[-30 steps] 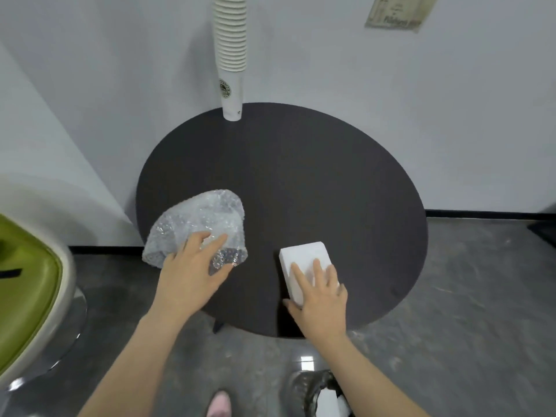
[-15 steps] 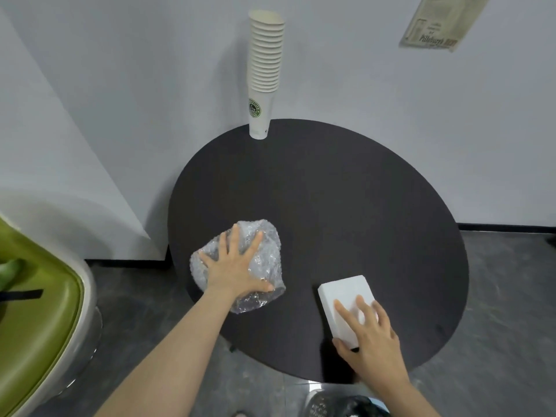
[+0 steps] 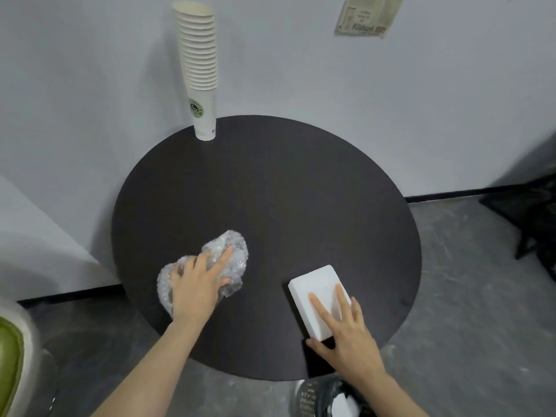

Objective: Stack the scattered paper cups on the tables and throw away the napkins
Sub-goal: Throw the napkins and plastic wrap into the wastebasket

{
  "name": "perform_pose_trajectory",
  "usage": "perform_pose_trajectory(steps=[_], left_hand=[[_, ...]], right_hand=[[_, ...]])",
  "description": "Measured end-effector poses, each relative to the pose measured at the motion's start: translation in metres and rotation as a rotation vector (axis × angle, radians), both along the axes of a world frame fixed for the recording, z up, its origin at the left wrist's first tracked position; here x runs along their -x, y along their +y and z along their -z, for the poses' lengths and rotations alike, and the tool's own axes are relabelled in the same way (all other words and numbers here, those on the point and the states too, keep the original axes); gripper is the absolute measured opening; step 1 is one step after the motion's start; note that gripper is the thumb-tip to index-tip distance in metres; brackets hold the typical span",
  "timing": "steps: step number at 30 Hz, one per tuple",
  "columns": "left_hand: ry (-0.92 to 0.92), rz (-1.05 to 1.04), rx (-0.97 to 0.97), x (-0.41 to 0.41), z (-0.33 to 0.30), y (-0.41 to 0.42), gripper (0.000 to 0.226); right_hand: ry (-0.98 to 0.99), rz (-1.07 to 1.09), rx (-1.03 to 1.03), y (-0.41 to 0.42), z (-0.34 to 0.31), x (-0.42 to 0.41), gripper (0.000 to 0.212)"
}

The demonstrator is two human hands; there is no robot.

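A tall stack of white paper cups [image 3: 199,73] with a green logo stands at the far edge of the round black table [image 3: 301,188], against the wall. My left hand [image 3: 197,284] presses on a crumpled wad of clear bubble wrap [image 3: 233,245] at the table's near left, its fingers spread over the wad. My right hand [image 3: 346,329] rests with straight fingers on a white rectangular block [image 3: 313,281] at the near right, thumb beside the block's near corner.
A bin with a black liner [image 3: 325,398] sits on the grey floor just below the table's near edge. A green-cushioned chair [image 3: 12,365] is at the lower left. Dark furniture [image 3: 535,218] stands at the right. A paper notice [image 3: 365,16] hangs on the wall.
My left hand has pushed the bubble wrap inward from the table's left edge and squashed it smaller. My right hand stays on the white block. The camera has shifted, bringing the whole cup stack into view.
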State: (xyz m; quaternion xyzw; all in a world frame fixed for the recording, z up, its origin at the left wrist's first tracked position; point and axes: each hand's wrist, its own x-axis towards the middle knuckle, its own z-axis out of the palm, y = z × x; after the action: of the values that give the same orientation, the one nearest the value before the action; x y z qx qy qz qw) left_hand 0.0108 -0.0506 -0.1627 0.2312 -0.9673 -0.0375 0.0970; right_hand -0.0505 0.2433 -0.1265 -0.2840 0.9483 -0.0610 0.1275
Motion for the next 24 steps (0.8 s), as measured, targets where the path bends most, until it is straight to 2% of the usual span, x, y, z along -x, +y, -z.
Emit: perform_pose_trajectory(steps=[4,9,16,24], left_hand=[[0.065,0.037,-0.025,0.002,-0.005,0.005,0.084],[0.1,0.107,-0.292,0.022,-0.04,0.05,0.069],[0.175,0.384,-0.503,0.043,-0.069,0.185,0.069],[0.1,0.619,-0.521,0.044,-0.06,0.347,0.071]], right_hand=[[0.04,0.068,0.035,0.007,0.006,-0.002,0.078],[0.076,0.177,0.171,0.045,-0.004,-0.008,0.076],[0.118,0.427,0.26,0.149,-0.028,-0.037,0.074],[0.03,0.609,0.18,0.284,-0.009,-0.086,0.075]])
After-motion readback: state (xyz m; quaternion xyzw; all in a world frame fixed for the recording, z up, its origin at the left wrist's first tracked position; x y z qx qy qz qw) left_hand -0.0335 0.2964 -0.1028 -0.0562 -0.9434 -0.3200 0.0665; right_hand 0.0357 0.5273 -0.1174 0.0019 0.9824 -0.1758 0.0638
